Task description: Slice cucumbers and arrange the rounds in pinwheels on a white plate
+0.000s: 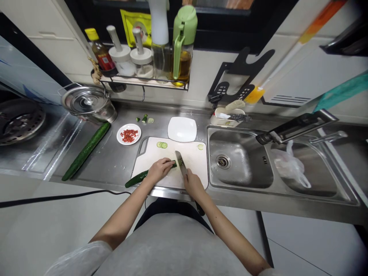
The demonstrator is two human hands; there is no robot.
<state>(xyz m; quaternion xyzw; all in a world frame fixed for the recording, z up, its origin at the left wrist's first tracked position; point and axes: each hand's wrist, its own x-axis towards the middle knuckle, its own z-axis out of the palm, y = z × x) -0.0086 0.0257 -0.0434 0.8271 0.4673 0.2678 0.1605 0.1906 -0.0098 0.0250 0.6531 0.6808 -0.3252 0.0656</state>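
Observation:
My left hand is closed over a cucumber that lies slantwise across the white cutting board, its far end poking out to the left. In my right hand is a kitchen knife, its blade close to the cut end of the cucumber, with a bit of green at the blade. Several cucumber slices lie at the top of the board, and one slice lies near its right edge. A white dish stands just behind the board.
Left of the board are a plate of chopped red bits, a whole cucumber and a lidded steel pot. Cucumber scraps lie behind. The sink is on the right; a rack with bottles hangs above.

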